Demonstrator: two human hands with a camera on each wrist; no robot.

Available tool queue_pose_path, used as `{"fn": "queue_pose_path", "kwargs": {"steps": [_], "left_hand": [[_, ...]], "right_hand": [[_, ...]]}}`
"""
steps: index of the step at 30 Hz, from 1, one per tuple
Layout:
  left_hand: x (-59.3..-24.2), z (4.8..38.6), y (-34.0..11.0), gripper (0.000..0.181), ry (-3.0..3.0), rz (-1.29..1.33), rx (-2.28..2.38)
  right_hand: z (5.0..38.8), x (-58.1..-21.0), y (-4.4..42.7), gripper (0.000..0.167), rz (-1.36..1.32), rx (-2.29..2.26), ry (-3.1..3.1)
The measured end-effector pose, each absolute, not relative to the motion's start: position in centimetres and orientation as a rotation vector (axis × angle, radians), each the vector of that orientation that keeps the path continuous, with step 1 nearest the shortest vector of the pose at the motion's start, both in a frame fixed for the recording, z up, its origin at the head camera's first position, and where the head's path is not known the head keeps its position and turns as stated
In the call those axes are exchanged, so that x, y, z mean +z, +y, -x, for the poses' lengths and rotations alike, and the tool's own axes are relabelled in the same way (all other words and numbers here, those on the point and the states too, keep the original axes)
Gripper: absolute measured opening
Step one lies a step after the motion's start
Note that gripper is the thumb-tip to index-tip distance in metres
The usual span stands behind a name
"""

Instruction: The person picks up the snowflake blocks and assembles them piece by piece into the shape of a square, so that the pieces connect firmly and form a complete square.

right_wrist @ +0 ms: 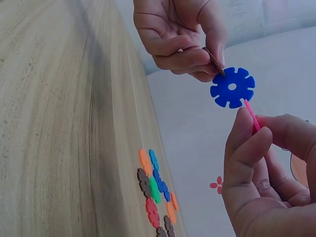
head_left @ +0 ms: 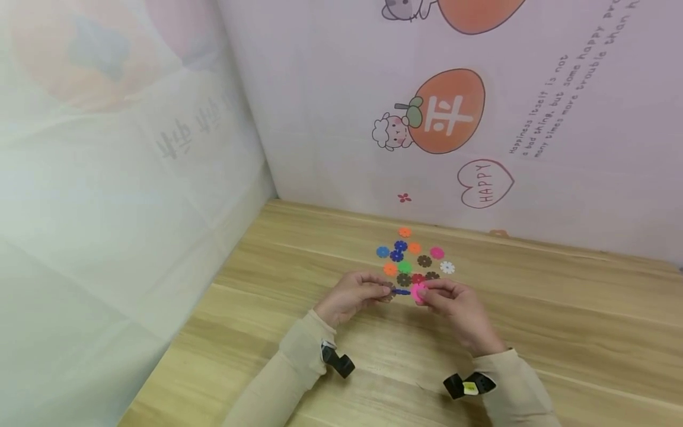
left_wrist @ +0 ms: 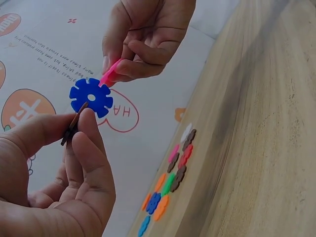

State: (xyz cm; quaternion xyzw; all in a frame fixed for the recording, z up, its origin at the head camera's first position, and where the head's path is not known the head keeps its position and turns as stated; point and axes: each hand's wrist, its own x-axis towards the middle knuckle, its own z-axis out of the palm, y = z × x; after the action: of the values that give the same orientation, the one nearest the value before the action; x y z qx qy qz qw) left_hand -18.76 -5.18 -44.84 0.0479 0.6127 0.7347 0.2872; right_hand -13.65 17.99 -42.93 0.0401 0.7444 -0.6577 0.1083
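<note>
A dark blue notched disc point(left_wrist: 92, 98) is held up between both hands, joined on one side to a brown disc point(right_wrist: 214, 61) and touching a pink disc point(head_left: 418, 292) on the other. My left hand point(head_left: 356, 296) pinches the brown disc between thumb and fingers. With thumb and index finger, my right hand point(head_left: 460, 311) pinches the pink one, its edge at a notch of the blue disc. How deep the pink edge sits in the notch I cannot tell. Fingers cover much of the brown and pink discs.
On the wooden table point(head_left: 533, 296), just beyond the hands, lie several loose discs, among them a green disc point(head_left: 405, 267), a white disc point(head_left: 447, 267), a light blue disc point(head_left: 382, 252) and an orange disc point(head_left: 404, 232). A printed cloth point(head_left: 331, 118) hangs behind the table.
</note>
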Motion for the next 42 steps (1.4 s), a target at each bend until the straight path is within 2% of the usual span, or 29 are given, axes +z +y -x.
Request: {"fn": "queue_pose_path", "kwargs": {"steps": [11,34,38,42], "left_hand": [[-45.2,18.9,-5.3,0.021,1.644,-0.129,1.958],[-45.4,18.9,-4.8,0.015,1.661,-0.113,1.923],[-45.5,18.9,-4.8,0.017,1.662,-0.104,1.929],[-45.3,18.9,-5.1,0.019,1.676,-0.097,1.941]], "right_hand": [[13.8,-43.2,17.9,0.031,-0.13,-1.993,2.137],[13.8,-43.4,17.3,0.028,-0.083,-1.974,2.164],[13.9,-43.4,17.5,0.033,-0.081,-1.939,2.176],[13.9,-43.5,18.3,0.048,-0.072,-1.875,2.221]]}}
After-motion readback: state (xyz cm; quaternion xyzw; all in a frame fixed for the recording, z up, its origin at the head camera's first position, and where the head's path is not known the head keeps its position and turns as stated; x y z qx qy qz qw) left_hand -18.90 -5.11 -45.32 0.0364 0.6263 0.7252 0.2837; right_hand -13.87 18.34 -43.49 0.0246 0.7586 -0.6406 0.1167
